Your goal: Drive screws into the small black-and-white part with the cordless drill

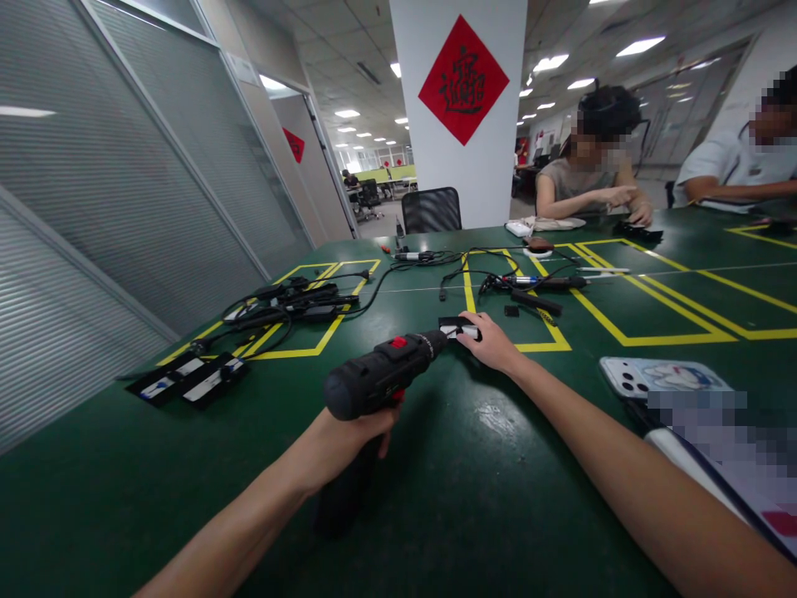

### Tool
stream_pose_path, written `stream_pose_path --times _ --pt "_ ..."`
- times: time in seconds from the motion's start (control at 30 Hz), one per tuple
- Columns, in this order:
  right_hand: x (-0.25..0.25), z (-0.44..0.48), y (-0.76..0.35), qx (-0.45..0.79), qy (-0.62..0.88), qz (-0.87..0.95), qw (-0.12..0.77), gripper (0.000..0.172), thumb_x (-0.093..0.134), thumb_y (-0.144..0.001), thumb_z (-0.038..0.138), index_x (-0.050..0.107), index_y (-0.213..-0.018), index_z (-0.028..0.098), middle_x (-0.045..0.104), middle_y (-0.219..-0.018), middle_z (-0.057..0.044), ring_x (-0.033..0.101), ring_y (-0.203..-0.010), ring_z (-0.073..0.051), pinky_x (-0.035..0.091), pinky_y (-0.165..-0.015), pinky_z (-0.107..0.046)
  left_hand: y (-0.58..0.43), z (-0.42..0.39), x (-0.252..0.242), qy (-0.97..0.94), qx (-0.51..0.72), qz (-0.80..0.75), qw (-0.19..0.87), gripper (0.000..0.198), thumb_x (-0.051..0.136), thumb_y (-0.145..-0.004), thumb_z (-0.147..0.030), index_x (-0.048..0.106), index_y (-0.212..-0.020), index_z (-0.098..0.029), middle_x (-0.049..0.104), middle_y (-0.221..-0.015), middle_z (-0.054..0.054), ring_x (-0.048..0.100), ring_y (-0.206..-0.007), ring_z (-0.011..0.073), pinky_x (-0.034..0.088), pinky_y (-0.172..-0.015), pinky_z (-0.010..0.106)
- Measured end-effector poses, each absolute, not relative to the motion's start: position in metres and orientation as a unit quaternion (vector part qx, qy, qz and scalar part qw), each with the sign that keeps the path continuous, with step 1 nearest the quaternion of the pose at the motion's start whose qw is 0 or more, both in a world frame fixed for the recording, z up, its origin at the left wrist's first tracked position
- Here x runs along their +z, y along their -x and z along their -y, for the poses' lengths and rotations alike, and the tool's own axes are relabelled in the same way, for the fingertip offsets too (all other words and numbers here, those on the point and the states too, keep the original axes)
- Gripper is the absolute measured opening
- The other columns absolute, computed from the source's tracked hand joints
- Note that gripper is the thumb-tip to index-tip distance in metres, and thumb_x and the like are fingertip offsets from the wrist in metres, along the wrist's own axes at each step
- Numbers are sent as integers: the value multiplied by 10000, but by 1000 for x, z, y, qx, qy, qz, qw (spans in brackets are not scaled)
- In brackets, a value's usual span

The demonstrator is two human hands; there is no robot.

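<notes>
My left hand [349, 444] is wrapped round the grip of a black cordless drill [379, 375] with red buttons. The drill's chuck points forward and right, its tip at a small black-and-white piece [459, 330] on the green table. My right hand [489, 342] grips that piece from its right side, fingers bent over its edge. Whether the bit touches the piece I cannot tell, since the chuck covers that spot. Past my right fingers lies a small black block [511, 311].
At the left lie two black-and-white pieces [215, 379] and tangled black cables [292, 301]. Tools with cords [539, 283] lie ahead right. A phone [666, 375] is near my right forearm. Yellow tape [678, 340] marks the table. Two people sit at the far right.
</notes>
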State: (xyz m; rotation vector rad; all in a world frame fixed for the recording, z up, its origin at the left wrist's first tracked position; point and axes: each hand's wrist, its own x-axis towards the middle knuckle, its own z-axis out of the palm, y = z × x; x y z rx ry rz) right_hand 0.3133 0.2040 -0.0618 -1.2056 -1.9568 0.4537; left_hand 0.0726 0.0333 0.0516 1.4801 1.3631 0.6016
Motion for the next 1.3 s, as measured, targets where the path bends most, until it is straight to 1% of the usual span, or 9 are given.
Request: stream_pose_path --times 0.23,0.4,0.57,0.73,0.97,1.3 --pt "-62 -204 -313 180 472 770 389 412 569 -827 326 521 -1228 246 514 -1111 -63 551 -995 -188 402 -937 -334 -74 -34 51 -624 247 -558 489 203 526 -814 -268 558 -962 -133 592 -637 -5 522 -579 148 398 -675 328" --pt "-63 -205 -313 178 473 769 391 417 566 -827 328 519 -1231 235 507 -1106 -64 550 -992 -188 406 -932 -331 -71 -35 49 -627 238 -564 482 189 514 -826 -265 549 -962 -138 570 -593 -20 523 -581 152 392 -656 321" --pt "-63 -204 -313 175 472 771 390 415 566 -828 328 518 -1230 234 508 -1099 -60 552 -984 -184 404 -934 -333 -72 -36 47 -627 255 -550 489 194 521 -813 -241 537 -976 -138 575 -638 -19 521 -570 139 405 -663 321" --pt "-62 -204 -313 178 474 771 387 418 560 -832 340 514 -1235 237 507 -1101 -63 550 -986 -186 402 -937 -336 -74 -35 48 -612 262 -557 497 190 547 -790 -265 537 -937 -145 574 -637 -21 520 -544 137 413 -625 316" --pt "-61 -202 -313 178 475 770 388 403 560 -832 331 524 -1223 239 510 -1093 -63 553 -982 -191 404 -935 -338 -71 -35 48 -609 258 -560 498 197 526 -809 -269 549 -959 -144 587 -616 -12 540 -580 156 405 -650 322" --pt "-63 -204 -313 177 474 769 392 417 565 -828 328 518 -1233 240 508 -1110 -64 551 -1002 -191 402 -941 -336 -75 -34 51 -612 253 -574 482 176 535 -795 -263 563 -924 -147 574 -583 -24 524 -553 145 396 -626 306"
